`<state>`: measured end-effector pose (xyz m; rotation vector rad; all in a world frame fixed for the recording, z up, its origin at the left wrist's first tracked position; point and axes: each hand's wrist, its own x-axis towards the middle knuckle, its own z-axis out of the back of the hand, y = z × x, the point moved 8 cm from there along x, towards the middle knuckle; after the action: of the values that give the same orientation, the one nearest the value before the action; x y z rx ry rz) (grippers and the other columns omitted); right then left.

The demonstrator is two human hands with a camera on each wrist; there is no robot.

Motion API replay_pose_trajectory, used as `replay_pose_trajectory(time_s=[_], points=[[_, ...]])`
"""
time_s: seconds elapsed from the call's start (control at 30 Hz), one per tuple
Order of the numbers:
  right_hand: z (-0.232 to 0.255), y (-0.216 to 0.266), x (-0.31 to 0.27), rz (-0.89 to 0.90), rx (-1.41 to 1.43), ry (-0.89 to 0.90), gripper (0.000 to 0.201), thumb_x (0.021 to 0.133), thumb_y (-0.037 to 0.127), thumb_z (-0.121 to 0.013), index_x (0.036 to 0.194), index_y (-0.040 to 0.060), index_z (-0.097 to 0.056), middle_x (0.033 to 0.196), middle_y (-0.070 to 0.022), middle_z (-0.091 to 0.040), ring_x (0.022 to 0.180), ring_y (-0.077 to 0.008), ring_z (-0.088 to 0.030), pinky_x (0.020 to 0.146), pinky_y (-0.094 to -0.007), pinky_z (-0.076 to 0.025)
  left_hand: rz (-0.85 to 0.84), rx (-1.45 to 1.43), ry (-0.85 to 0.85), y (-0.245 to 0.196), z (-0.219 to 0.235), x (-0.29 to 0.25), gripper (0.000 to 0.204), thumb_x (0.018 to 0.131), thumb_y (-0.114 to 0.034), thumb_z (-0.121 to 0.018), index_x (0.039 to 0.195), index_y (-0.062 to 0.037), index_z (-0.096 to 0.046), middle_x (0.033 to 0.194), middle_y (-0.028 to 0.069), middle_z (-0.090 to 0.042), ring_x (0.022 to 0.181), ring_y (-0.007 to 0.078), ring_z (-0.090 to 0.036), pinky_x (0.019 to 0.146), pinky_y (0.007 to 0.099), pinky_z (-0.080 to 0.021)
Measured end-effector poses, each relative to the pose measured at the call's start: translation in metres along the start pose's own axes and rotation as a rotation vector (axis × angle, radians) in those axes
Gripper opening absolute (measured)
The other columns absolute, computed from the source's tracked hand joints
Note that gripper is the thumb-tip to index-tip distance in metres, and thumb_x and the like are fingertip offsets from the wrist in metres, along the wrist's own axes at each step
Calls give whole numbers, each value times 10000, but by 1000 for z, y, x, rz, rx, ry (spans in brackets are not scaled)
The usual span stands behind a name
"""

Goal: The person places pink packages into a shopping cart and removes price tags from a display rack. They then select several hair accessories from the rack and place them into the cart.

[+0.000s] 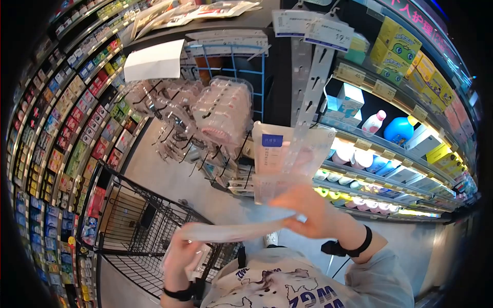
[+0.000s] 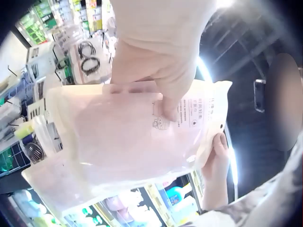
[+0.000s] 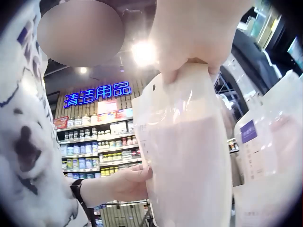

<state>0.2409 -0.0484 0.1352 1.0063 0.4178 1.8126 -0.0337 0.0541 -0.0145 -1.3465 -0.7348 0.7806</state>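
Observation:
Held level in front of the chest is a flat translucent pouch (image 1: 233, 232) with pale pink contents, seen nearly edge-on in the head view. Small print and a little drawing show on its face in the left wrist view, where the pouch (image 2: 123, 137) spreads broadly. My left hand (image 1: 181, 252) grips one long edge, thumb across the face. At the end with the round punched hole, my right hand (image 1: 310, 211) pinches the pouch between thumb and fingers. A similar hanging pouch (image 1: 272, 159) with a blue-purple label is just beyond the right hand.
Clear packs of pink items (image 1: 221, 110) hang on hooks ahead. A black wire shopping cart (image 1: 149, 236) stands at lower left. Lit shelves with bottles and boxes (image 1: 400, 131) run along the right, and packed shelves (image 1: 67, 138) curve along the left.

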Motion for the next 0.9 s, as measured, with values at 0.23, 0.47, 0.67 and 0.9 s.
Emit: replay_pose_trajectory(time_s=[0.23, 0.47, 0.67, 0.9], points=[[1, -109, -35, -266, -462, -49, 344, 791, 69, -663, 1122, 28, -582, 1085, -155, -599, 1018, -344, -556, 891, -427, -429, 251, 59, -375, 41, 184, -76, 318, 826, 5, -621, 1144, 8, -595, 1018, 55, -664, 909, 134, -625, 784, 279, -509], [-30, -164, -62, -402, -728, -12, 416, 763, 80, -687, 1148, 23, -540, 1104, -170, -585, 1037, -355, -540, 853, -449, -403, 825, 11, -77, 200, 201, -129, 399, 852, -148, -691, 1219, -23, -596, 1086, 46, -664, 961, 151, -618, 878, 305, -487], [-29, -170, -67, -460, -670, -20, 398, 789, 68, -658, 1166, 21, -540, 1121, -170, -603, 1042, -373, -547, 882, -446, -411, 980, -2, 143, 271, 190, -137, 534, 832, -80, -677, 1336, -35, -510, 1202, 41, -630, 1117, 166, -567, 1024, 308, -395], [-27, -173, -68, -424, -686, -33, 390, 783, 65, -663, 1153, 37, -540, 1089, -146, -605, 1041, -356, -550, 859, -447, -409, 749, 968, 542, 305, 174, -112, 511, 758, -192, -690, 1244, -73, -588, 1182, 198, -634, 1070, 326, -616, 925, 376, -485]])
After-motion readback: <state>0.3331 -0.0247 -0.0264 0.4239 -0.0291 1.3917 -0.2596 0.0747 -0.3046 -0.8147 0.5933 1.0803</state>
